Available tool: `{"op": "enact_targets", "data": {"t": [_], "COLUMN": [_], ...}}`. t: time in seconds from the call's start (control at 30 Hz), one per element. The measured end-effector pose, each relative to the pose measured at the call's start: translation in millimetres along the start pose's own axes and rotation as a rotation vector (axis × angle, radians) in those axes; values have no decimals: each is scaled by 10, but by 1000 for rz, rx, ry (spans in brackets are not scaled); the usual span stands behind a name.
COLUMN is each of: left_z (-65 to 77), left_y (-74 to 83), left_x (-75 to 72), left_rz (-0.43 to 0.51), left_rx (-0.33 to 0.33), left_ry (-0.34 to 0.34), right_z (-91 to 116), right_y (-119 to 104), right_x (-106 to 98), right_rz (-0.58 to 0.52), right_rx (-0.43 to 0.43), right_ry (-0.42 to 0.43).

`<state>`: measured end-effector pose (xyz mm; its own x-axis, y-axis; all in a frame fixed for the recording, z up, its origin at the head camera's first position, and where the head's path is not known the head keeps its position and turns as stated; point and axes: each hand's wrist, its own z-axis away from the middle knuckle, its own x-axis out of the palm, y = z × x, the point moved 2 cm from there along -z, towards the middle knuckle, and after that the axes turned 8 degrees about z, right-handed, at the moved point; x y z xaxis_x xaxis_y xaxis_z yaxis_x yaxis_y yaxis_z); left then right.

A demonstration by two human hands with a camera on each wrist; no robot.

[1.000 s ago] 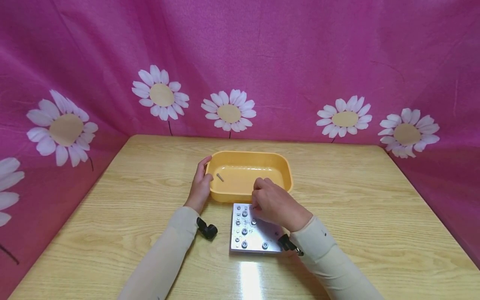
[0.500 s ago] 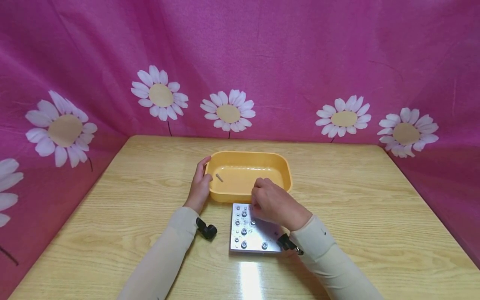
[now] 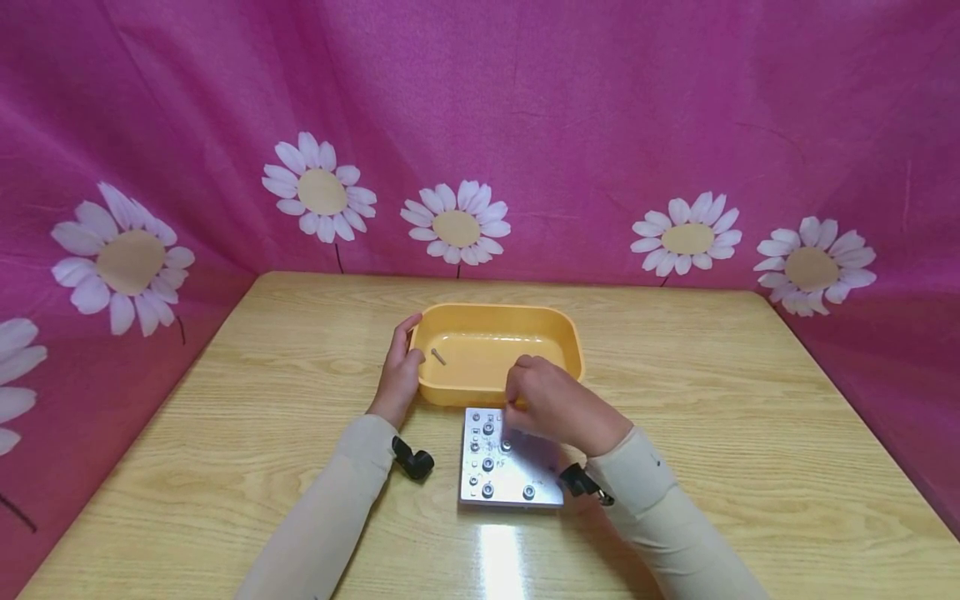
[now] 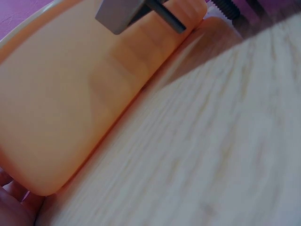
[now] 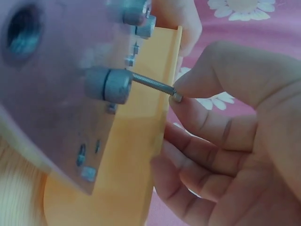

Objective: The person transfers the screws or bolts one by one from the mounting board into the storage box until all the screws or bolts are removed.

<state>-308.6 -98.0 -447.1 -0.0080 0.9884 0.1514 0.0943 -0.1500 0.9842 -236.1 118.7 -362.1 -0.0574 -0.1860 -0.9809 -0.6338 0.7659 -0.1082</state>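
Note:
In the head view, my left hand (image 3: 397, 379) holds the left end of a yellow plastic tray (image 3: 498, 393), thumb over the rim. One loose screw (image 3: 438, 357) lies inside at the left. My right hand (image 3: 558, 404) is over the upper right part of a metal plate (image 3: 517, 483) fitted with several socket-head bolts (image 3: 488, 464). The right wrist view shows its thumb and index finger pinching the end of a thin screw (image 5: 153, 84), whose threaded shank points at the plate. Behind a larger bolt (image 5: 110, 85), the screw's far end is hidden.
The tray stands on a wood-grain table (image 3: 697, 375), just beyond the plate. A pink curtain (image 3: 570, 125) with white flowers hangs behind and along both sides. Threaded bolt ends (image 4: 169, 18) stick out by the plate's corner in the left wrist view.
My right hand and wrist have shifted slightly to the right, uncovering more of the plate's lower right corner. The left hand and the tray stay in place.

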Motion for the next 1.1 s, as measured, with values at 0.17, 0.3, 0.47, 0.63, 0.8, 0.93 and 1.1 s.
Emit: {"op": "enact_targets", "data": {"t": [0.17, 0.3, 0.47, 0.63, 0.8, 0.93, 1.1], "left_z": [101, 185, 159, 44, -2, 7, 14], "left_y": [178, 315, 278, 101, 13, 13, 22], "left_x": [42, 72, 55, 1, -16, -2, 13], "left_rz": [-1, -3, 2, 22, 12, -9, -8], "left_rx": [-30, -43, -46, -51, -35, -33, -19], "left_ry": [-15, -30, -31, -29, -15, -3, 5], "right_z": [15, 24, 40, 37, 24, 15, -3], "right_y": [30, 51, 75, 112, 147, 163, 216], "right_x": [-53, -95, -127, -122, -108, -97, -45], "right_rz": [-77, -146, -190, -244, -351, -409, -418], "right_rx": [11, 31, 27, 0, 21, 26, 50], "right_ry": [3, -18, -23, -2, -8, 10, 51]}}
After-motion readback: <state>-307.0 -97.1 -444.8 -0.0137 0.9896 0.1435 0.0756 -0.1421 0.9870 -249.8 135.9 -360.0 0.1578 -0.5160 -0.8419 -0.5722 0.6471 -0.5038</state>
